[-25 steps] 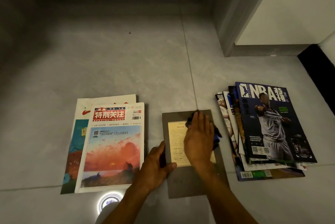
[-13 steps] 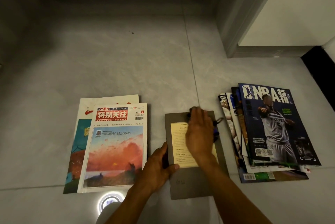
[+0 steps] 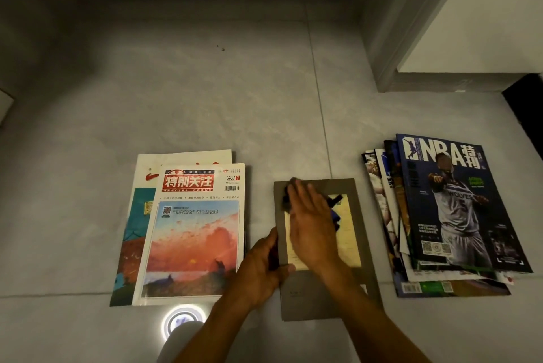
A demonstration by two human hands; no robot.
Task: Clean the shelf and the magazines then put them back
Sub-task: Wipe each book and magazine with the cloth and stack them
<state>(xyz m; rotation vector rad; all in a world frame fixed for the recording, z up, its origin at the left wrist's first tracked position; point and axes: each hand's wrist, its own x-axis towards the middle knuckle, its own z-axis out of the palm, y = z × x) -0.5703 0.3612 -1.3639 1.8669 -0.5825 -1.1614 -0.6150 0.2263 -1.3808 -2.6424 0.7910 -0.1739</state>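
On the grey magazine [image 3: 324, 248] at the middle of the floor [image 3: 205, 98], I have my right hand [image 3: 311, 230] flat, fingers straight, pressing a dark cloth [image 3: 333, 209] against the cover's upper part. My left hand [image 3: 261, 268] grips the same magazine's left edge, thumb curled over the top of the cover. Just left of it lies a small stack [image 3: 188, 230] topped by a red-titled issue with an orange sky. Well to the right sits a fanned pile [image 3: 440, 215] with an NBA cover on top. I cannot see the shelf.
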